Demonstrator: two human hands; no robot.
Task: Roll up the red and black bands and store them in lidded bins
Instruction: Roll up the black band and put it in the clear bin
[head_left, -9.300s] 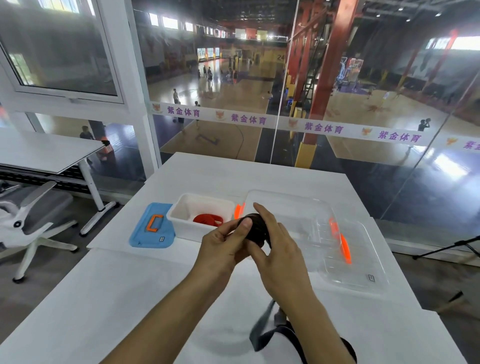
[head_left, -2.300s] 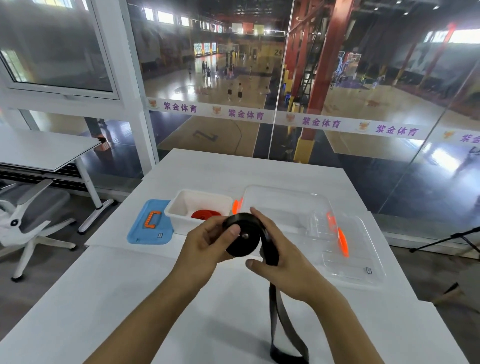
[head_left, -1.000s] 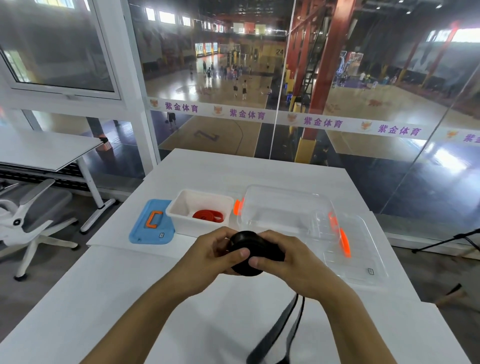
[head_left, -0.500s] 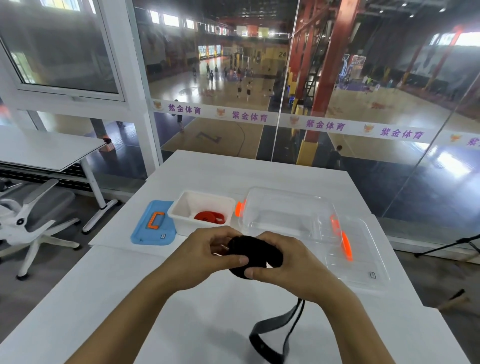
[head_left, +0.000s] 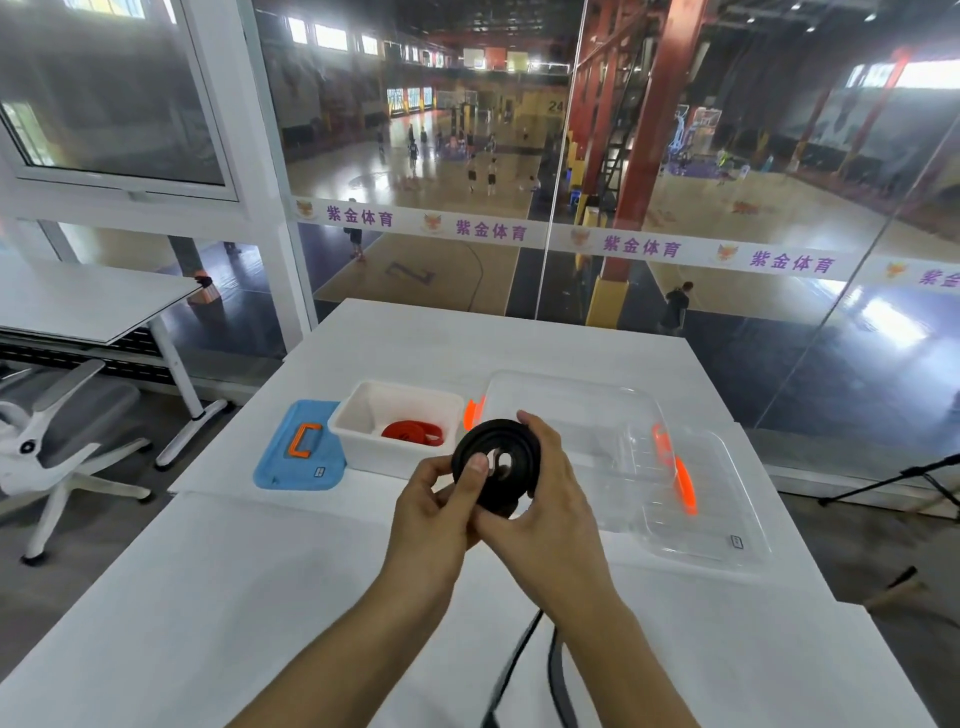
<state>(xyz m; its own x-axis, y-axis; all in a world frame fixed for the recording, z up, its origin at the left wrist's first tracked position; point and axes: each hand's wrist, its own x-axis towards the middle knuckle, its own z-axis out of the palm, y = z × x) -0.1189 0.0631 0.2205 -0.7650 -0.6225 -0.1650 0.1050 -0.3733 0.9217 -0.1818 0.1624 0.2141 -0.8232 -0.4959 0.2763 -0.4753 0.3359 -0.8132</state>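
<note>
Both hands hold the black band (head_left: 511, 449), wound into a flat coil and raised above the white table (head_left: 519, 343). My left hand (head_left: 434, 504) pinches the coil's face with the thumb. My right hand (head_left: 545, 493) wraps its rim from the right. The band's loose tail (head_left: 556, 670) hangs below my wrists toward the near edge. The red band (head_left: 413, 432) lies rolled inside the small white bin (head_left: 363, 415). Its blue lid (head_left: 296, 452) lies flat to the left of it.
A clear bin (head_left: 571, 410) with orange latches stands right of the white bin, its clear lid (head_left: 711, 499) flat beside it. A glass wall rises behind the table. An office chair (head_left: 47, 415) and another desk (head_left: 78, 301) stand to the left.
The coil has been lifted and turned so its flat face points toward me. More of the tail has been wound on, and the hanging part is shorter.
</note>
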